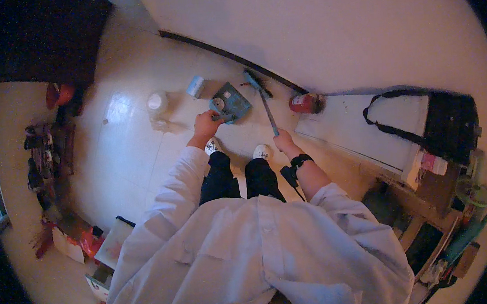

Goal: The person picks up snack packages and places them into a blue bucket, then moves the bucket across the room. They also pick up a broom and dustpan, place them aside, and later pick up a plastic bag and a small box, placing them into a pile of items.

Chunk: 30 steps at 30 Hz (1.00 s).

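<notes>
My left hand (206,125) is closed on the handle end of a teal dustpan (240,103), which lies low over the tiled floor with several small items in it, one of them round and pale. In my right hand (283,140) is the handle of a small broom (257,84); its bristled head rests close to the dark skirting, to the right of the dustpan. A light blue and white packet (196,86) stands just beyond the dustpan. Further left, a white roll or tub (157,101) sits beside crumpled clear plastic (160,124).
A red container (303,103) stands by the wall at the right, near a black bag (449,125) with a strap. Shelving with household items is at the lower right. Shoes (43,161) line the left side, below an orange-red basin (59,95).
</notes>
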Motion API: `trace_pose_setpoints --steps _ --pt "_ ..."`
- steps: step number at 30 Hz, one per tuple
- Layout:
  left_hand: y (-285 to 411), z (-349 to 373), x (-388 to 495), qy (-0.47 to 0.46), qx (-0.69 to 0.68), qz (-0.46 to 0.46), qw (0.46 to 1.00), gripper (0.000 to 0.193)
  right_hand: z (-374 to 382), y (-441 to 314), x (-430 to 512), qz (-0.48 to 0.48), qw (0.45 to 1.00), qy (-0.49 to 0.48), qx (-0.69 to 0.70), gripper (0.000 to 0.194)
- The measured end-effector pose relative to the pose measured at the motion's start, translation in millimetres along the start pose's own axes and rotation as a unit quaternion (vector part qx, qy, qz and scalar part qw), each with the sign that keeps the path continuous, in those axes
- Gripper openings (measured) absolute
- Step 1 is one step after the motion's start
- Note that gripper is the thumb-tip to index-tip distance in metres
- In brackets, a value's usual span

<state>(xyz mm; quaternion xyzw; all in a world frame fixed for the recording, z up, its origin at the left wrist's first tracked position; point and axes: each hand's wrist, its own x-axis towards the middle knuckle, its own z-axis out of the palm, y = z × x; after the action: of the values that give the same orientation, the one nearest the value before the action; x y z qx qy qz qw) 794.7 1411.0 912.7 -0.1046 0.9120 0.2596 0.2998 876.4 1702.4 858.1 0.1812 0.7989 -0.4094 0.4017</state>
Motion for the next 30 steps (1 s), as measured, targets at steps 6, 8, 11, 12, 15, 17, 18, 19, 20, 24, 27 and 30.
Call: trace_pose_setpoints --steps 6,8,11,12,15,17,18,19,20,24,27,30 --pt "-15 -9 6 -0.018 0.010 -0.012 1.000 0.038 -52 -3 -49 0.108 0.986 -0.081 0.096 0.031" --pt "-15 -8 5 -0.042 0.014 -0.028 0.999 0.038 -70 4 -64 0.117 0.984 -0.080 0.105 0.031" --pt "-10 -8 4 -0.015 0.014 -0.007 1.000 0.037 -80 15 -69 0.067 0.995 -0.047 0.055 0.043" --pt "-6 -8 3 -0.023 0.007 -0.011 1.000 0.036 -82 18 -65 0.059 0.995 -0.035 0.069 0.044" --pt "1 -11 -1 -0.033 -0.005 -0.026 0.999 0.035 -85 24 -42 0.055 0.996 0.022 0.073 0.044" --pt "4 -14 -6 -0.041 -0.004 -0.033 0.999 0.035 -89 27 -15 0.084 0.994 0.067 0.032 0.041" --pt "4 -16 -8 -0.041 -0.009 -0.034 0.999 0.035 -91 31 -3 0.085 0.994 0.064 0.028 0.037" --pt "3 -17 -11 -0.040 -0.012 -0.039 0.998 0.035 -93 35 8 0.086 0.994 0.061 0.025 0.033" --pt "2 -18 -13 -0.041 -0.018 -0.038 0.998 0.035 -92 40 18 0.085 0.993 0.080 0.018 0.030" --pt "-8 -17 -18 -0.039 -0.017 -0.053 0.998 0.036 -55 56 41 0.087 0.988 0.115 0.059 0.019" --pt "-15 -13 -14 -0.038 -0.039 -0.049 0.997 0.037 -16 58 39 0.057 0.993 0.098 0.024 0.023" --pt "-21 -11 -5 -0.026 -0.054 -0.030 0.998 0.038 14 52 15 0.038 0.997 0.051 0.035 0.038"
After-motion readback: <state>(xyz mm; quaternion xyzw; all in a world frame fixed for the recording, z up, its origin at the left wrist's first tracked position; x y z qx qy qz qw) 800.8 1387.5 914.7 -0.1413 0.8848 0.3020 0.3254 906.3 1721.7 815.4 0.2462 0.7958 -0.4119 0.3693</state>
